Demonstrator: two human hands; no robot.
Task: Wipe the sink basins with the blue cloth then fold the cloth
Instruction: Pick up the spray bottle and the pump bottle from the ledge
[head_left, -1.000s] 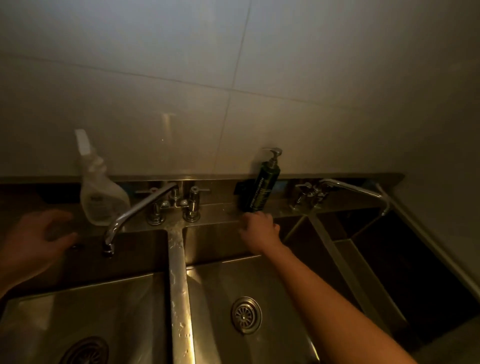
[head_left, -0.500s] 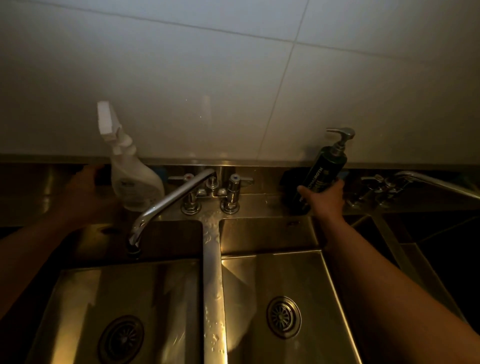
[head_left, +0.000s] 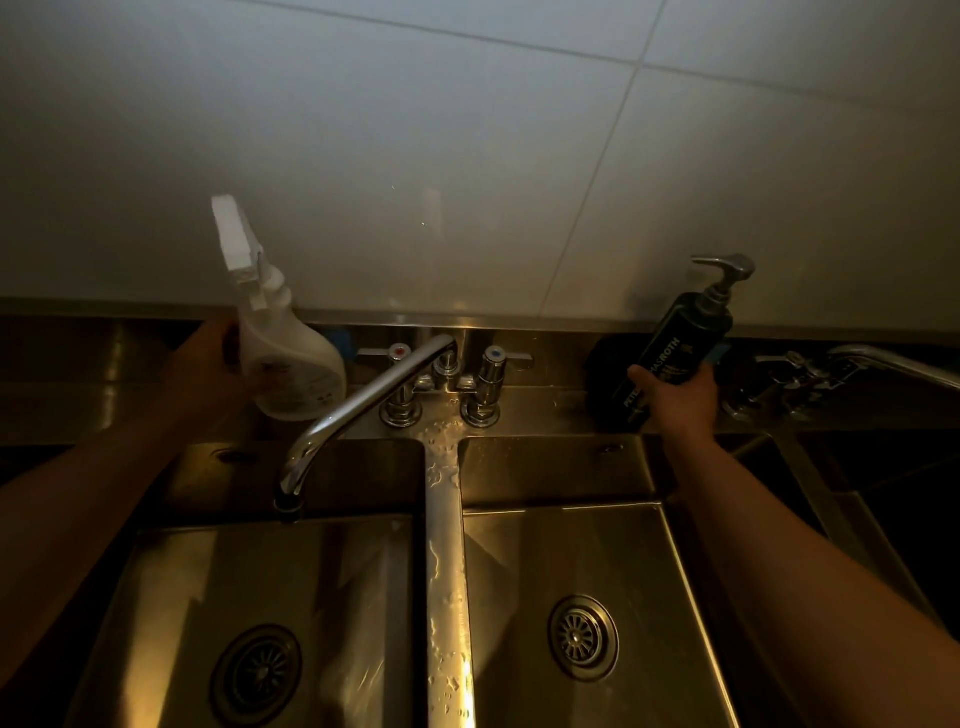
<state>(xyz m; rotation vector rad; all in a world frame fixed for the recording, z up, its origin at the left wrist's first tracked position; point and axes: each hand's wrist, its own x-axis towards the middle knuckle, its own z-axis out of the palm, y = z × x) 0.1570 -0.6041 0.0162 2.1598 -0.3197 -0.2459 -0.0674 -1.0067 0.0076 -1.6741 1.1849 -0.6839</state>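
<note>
Head view: left hand (head_left: 208, 374) grip wrapped round a white spray bottle (head_left: 291, 364), tilted, at the back ledge left of the faucet (head_left: 363, 405). Right hand (head_left: 675, 400) grip clasps a dark pump bottle (head_left: 680, 348) from below, tilted, pump head toward the tiled wall (head_left: 467, 156). Both forearms reach over the steel double sink. The left basin (head_left: 171, 597) and right basin (head_left: 649, 597) lie below the hands, each with a round drain. The spout hangs over the left basin. Divider (head_left: 447, 571) between the basins has water drops. A small blue patch (head_left: 340, 340) shows behind the spray bottle; cannot tell if it is the cloth. Second faucet (head_left: 883, 358) at far right.
</note>
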